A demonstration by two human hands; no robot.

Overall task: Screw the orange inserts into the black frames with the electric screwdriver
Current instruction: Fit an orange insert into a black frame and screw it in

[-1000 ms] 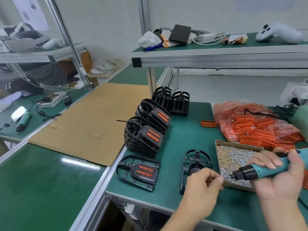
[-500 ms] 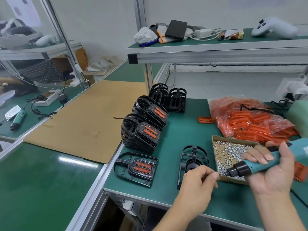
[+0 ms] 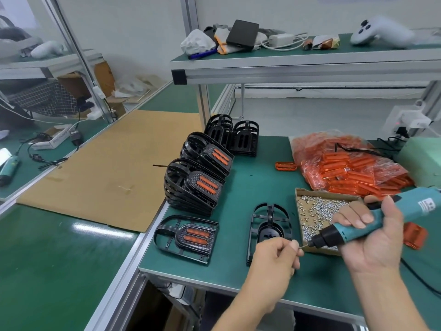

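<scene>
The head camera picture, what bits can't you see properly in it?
- Screw at the electric screwdriver tip: too small; the left hand fingertips cover it.
- Black frame near end: hidden behind the left hand.
- Screwdriver rear: cut off by the right edge.
- Label on it: too small to read.
- Orange insert beside the right hand: partly hidden by it.

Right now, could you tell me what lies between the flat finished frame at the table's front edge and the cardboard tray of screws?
In the head view, one black frame lies there, underside up, partly hidden by the left hand.
</scene>
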